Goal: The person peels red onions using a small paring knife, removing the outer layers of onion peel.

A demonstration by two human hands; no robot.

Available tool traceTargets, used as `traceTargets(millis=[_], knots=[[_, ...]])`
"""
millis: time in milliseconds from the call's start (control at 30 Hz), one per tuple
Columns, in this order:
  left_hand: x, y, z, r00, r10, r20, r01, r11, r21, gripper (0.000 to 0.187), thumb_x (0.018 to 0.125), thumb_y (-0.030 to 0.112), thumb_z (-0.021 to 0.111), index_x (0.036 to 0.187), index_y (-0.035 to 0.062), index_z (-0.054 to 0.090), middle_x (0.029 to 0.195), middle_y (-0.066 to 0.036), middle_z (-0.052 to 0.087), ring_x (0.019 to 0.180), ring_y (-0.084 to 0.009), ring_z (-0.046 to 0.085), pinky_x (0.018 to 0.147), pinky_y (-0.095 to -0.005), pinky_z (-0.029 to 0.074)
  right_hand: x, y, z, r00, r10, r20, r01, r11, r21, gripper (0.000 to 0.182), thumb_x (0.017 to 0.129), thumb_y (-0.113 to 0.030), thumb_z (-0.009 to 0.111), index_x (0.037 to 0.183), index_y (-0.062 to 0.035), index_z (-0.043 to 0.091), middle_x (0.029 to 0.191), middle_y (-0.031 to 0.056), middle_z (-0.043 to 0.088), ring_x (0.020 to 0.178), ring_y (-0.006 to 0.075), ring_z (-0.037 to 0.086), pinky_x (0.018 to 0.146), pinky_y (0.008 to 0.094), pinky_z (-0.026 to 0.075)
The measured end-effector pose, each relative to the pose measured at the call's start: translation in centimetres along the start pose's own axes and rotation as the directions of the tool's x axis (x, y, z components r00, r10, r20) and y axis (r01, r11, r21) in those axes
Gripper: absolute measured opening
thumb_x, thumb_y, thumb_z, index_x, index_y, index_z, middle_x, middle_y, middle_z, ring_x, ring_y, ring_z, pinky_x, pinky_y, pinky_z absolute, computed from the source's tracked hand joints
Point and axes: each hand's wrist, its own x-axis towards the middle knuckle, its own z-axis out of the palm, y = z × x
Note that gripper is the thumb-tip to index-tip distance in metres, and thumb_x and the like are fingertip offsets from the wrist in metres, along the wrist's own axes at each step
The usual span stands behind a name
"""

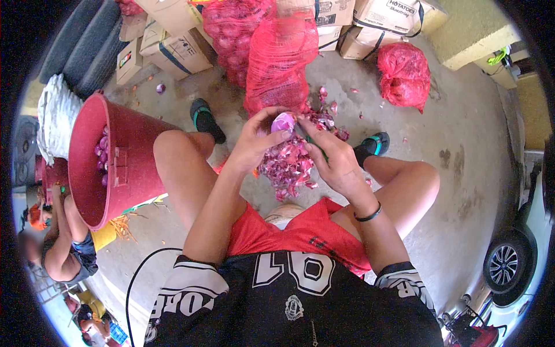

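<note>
My left hand (pixel 258 141) is closed around a purple-red onion (pixel 283 124), held up between my knees. Its skin looks partly peeled, with pale purple showing. My right hand (pixel 335 155) is curled close beside the onion, its index fingertip near the onion's right side. A thin green handle (pixel 313 140) shows within my right hand's grip; the rest of that tool is hidden. Below both hands lies a heap of loose red onion skins (pixel 287 168) on the floor.
A red mesh sack of onions (pixel 237 43) and a slack mesh sack (pixel 280 66) stand ahead. A tall red bin (pixel 139 165) holding onions is on my left. Another mesh sack (pixel 404 75) sits ahead right. Cardboard boxes (pixel 179 55) line the back. Another person (pixel 66 243) sits far left.
</note>
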Motion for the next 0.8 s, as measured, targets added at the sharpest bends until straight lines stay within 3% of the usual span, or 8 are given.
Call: traceTargets(millis=[100, 200, 333, 400, 500, 600, 700, 800], knots=[[0.1, -0.1, -0.1, 1.0, -0.013, 0.008, 0.013, 1.0, 0.002, 0.05, 0.079, 0.005, 0.075, 0.124, -0.0002, 0.053, 0.115, -0.006, 0.06, 0.106, -0.0153, 0.057, 0.095, -0.0311, 0.045, 0.1, -0.4, -0.4, 0.997, 0.076, 0.023, -0.075, 0.997, -0.026, 0.046, 0.091, -0.013, 0.058, 0.137, -0.011, 0.05, 0.1, 0.0177, 0.065, 0.083, 0.0359, 0.064, 0.075, 0.0405, 0.052], [0.2, 0.2, 0.1, 0.999, -0.009, 0.047, 0.008, 0.999, 0.031, 0.053, 0.078, 0.002, 0.074, 0.126, 0.0, 0.052, 0.119, -0.007, 0.059, 0.109, -0.0162, 0.056, 0.098, -0.032, 0.045, 0.4, 1.3, 1.4, 0.972, -0.051, -0.227, 0.098, 0.975, 0.2, 0.041, 0.095, -0.014, 0.054, 0.135, -0.0076, 0.052, 0.097, 0.0146, 0.066, 0.075, 0.0257, 0.064, 0.071, 0.0377, 0.051], [-0.4, 0.2, 0.0, 0.994, -0.074, 0.084, 0.071, 0.997, 0.035, 0.058, 0.077, -0.003, 0.073, 0.13, 0.0005, 0.049, 0.124, -0.009, 0.057, 0.113, -0.0179, 0.055, 0.101, -0.0334, 0.043, 0.6, 1.8, 1.1, 0.97, 0.193, -0.15, -0.102, 0.878, 0.468, 0.038, 0.1, -0.016, 0.048, 0.137, -0.0063, 0.05, 0.088, 0.004, 0.064, 0.063, 0.0096, 0.053, 0.062, 0.0285, 0.046], [-0.5, 0.2, 0.5, 0.994, 0.005, 0.112, -0.003, 1.0, -0.017, 0.059, 0.078, -0.004, 0.072, 0.132, 0.001, 0.047, 0.123, -0.009, 0.057, 0.114, -0.0181, 0.055, 0.101, -0.0338, 0.044, 0.5, 1.1, 0.2, 0.918, 0.395, 0.013, -0.316, 0.713, 0.626, 0.038, 0.101, -0.016, 0.045, 0.138, -0.0073, 0.05, 0.082, -0.0016, 0.059, 0.06, 0.0043, 0.045, 0.057, 0.0232, 0.042], [-0.1, -0.1, 0.5, 0.995, 0.023, 0.099, -0.017, 0.998, -0.061, 0.059, 0.079, -0.004, 0.07, 0.133, 0.0015, 0.046, 0.122, -0.009, 0.057, 0.115, -0.0185, 0.054, 0.1, -0.034, 0.044, 0.3, 0.7, -0.1, 0.916, 0.392, 0.084, -0.311, 0.561, 0.767, 0.039, 0.102, -0.016, 0.044, 0.14, -0.0077, 0.047, 0.077, -0.0054, 0.05, 0.058, 0.0021, 0.036, 0.053, 0.018, 0.034], [0.6, -0.4, 0.5, 0.999, -0.04, -0.006, 0.038, 0.983, -0.179, 0.054, 0.082, -0.003, 0.068, 0.132, 0.0015, 0.047, 0.12, -0.009, 0.058, 0.113, -0.0189, 0.055, 0.099, -0.0339, 0.046, 0.2, 0.0, -0.2, 0.964, 0.238, 0.118, -0.232, 0.537, 0.811, 0.04, 0.102, -0.016, 0.044, 0.141, -0.007, 0.045, 0.074, -0.0066, 0.047, 0.057, 0.0014, 0.034, 0.05, 0.0178, 0.031], [0.6, 0.0, 1.1, 0.994, -0.083, -0.078, 0.063, 0.972, -0.225, 0.05, 0.083, -0.003, 0.067, 0.129, 0.0016, 0.048, 0.12, -0.01, 0.058, 0.11, -0.0198, 0.057, 0.096, -0.0341, 0.048, 0.2, 0.7, 0.3, 0.965, 0.207, 0.161, -0.249, 0.536, 0.806, 0.04, 0.103, -0.017, 0.043, 0.141, -0.0063, 0.045, 0.077, -0.006, 0.051, 0.057, 0.0014, 0.035, 0.05, 0.0176, 0.03], [0.6, 0.1, 1.0, 0.993, -0.085, -0.08, 0.066, 0.974, -0.215, 0.048, 0.082, -0.004, 0.067, 0.126, 0.0017, 0.05, 0.119, -0.011, 0.059, 0.107, -0.0204, 0.059, 0.094, -0.0343, 0.05, 0.5, -0.1, -0.2, 0.939, 0.306, 0.158, -0.285, 0.431, 0.856, 0.04, 0.103, -0.021, 0.043, 0.14, -0.0073, 0.047, 0.078, -0.0049, 0.053, 0.057, 0.0018, 0.036, 0.049, 0.0174, 0.03]])
